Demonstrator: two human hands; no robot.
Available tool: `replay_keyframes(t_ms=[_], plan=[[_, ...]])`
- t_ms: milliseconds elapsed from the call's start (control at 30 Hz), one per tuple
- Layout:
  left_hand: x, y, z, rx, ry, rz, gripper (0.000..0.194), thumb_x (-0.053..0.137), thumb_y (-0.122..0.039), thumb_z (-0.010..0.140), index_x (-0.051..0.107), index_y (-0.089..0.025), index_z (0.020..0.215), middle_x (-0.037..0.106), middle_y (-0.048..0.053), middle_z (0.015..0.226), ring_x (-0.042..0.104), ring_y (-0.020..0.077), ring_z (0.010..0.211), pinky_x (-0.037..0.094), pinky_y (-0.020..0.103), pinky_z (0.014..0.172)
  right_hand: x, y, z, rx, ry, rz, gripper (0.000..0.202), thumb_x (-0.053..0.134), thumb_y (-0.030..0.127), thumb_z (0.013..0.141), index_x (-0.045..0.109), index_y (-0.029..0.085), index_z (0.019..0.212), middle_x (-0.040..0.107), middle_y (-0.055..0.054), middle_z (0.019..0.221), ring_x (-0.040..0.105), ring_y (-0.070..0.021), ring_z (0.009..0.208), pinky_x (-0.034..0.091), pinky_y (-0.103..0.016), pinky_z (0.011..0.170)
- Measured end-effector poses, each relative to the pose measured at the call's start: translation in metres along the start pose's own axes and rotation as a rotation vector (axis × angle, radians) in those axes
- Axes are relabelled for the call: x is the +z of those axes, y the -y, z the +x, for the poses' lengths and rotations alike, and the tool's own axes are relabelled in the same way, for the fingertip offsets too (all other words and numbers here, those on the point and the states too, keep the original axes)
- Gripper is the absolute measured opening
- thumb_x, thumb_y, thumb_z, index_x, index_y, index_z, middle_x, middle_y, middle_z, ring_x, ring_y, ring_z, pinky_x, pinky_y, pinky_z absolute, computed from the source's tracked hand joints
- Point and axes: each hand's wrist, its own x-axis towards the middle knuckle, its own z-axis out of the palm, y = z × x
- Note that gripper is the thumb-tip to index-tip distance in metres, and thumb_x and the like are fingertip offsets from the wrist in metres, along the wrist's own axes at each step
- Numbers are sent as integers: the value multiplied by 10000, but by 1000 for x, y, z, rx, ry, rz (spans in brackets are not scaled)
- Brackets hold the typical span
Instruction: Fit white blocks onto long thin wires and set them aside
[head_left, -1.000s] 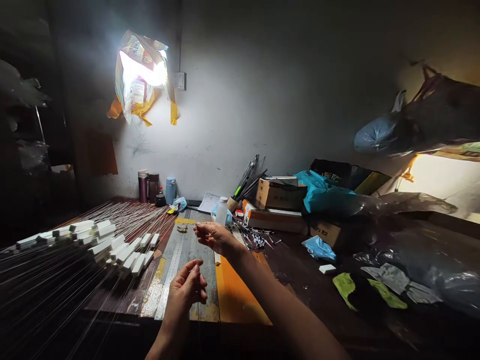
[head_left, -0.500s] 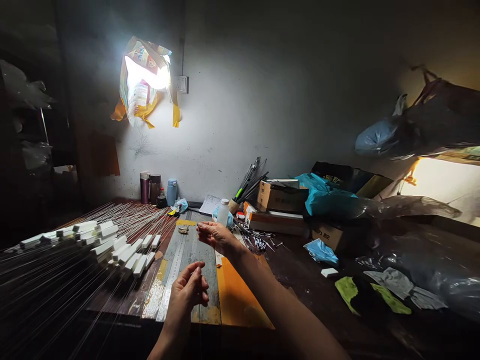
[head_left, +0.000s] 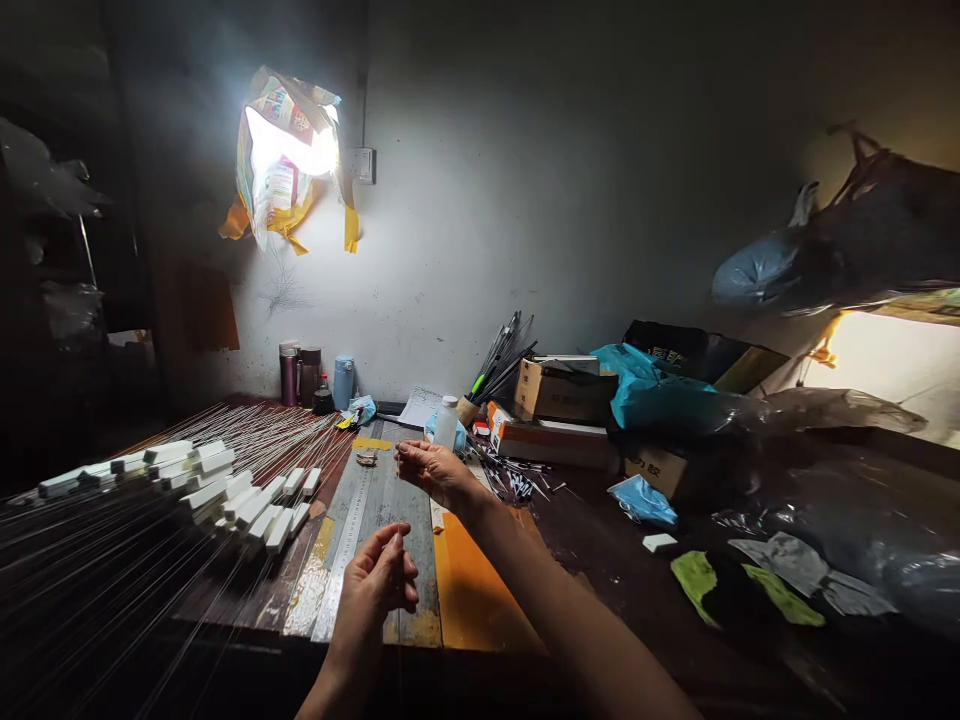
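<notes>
My left hand (head_left: pixel 381 575) is closed in a pinch, thumb against forefinger, low over the grey board (head_left: pixel 375 510). Higher up and farther off, my right hand (head_left: pixel 429 470) pinches with its fingertips above the same board. A thin strand (head_left: pixel 400 630) runs between the two hands and hangs down below the left one; whether it is thread or fine wire I cannot tell. A ruler strip (head_left: pixel 349 545) lies along the board's left part. Beside my right forearm is an orange sheet (head_left: pixel 476 590).
At left, white foam-like blocks (head_left: pixel 247 505) rest on many thin rods or lines (head_left: pixel 270 425). Farther back stand a white-capped bottle (head_left: pixel 446 422), flasks (head_left: pixel 289 375) and a cardboard box (head_left: pixel 562 390). At right are a blue mask (head_left: pixel 643 500), green scraps (head_left: pixel 694 582) and plastic bags (head_left: pixel 892 560).
Both hands keep nearly the same place and pinch. The view has shifted very slightly; nothing on the table has visibly moved.
</notes>
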Motion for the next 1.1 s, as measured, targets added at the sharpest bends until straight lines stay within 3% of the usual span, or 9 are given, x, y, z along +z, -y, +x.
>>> replay_keyframes(t_ms=[300,667,933,1100], plan=[[0,3,3,-4,-10,7,437,717,-459,713,621,-147,1005,607,-35,566,524,78,395,382,187,410,-6,-2,-1,33,30,-40,80,611,176,890,636,115,846,663,15,792,638,-111,681,535,-277,667],[2,1,1,-15,-16,15,446,727,-469,692,633,-155,994,604,-35,574,510,73,400,378,188,422,-9,-2,-1,47,47,-163,233,568,279,921,581,146,1112,620,-60,1085,634,-178,882,546,-358,747],[1,2,1,-13,0,11,442,716,-465,711,616,-151,1005,604,-38,566,514,73,395,381,185,415,-7,1,-3,21,54,-237,253,566,293,922,575,148,1128,613,-67,1109,629,-189,911,538,-376,772],[0,4,3,-16,11,19,439,717,-464,711,619,-149,1002,605,-36,562,515,75,397,378,183,408,-5,16,-4,33,63,-318,196,577,265,916,598,135,1061,637,-45,1016,640,-159,822,549,-331,709]])
